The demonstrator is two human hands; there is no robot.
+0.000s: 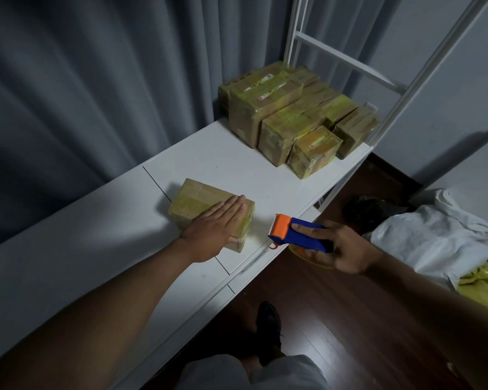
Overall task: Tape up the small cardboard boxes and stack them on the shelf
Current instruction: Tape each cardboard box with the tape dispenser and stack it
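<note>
Bare forearms reach in from the bottom edge, above grey shorts and a dark shoe [268, 330] on the brown wooden floor. Further out, the left hand [217, 223] lies flat, fingers straight and together, pressing on the top of a small brown cardboard box wrapped in yellowish tape [206, 205], which sits on the white tabletop [96, 249] near its front edge. The right hand [341, 246] is curled round the blue handle of a blue and orange tape dispenser [296, 232], held just right of the box and apart from it, at the tabletop's edge. Well beyond, a cluster of taped cardboard boxes [293, 116] stands packed together at the far end by the white metal shelf frame [350, 60]. White crumpled cloth [434, 237] lies on the floor to the right.

The box looks stiff and light, though its taped skin is probably slick; gripping it across the two long sides should hold best. Whether its seams are fully sealed cannot be told.
</note>
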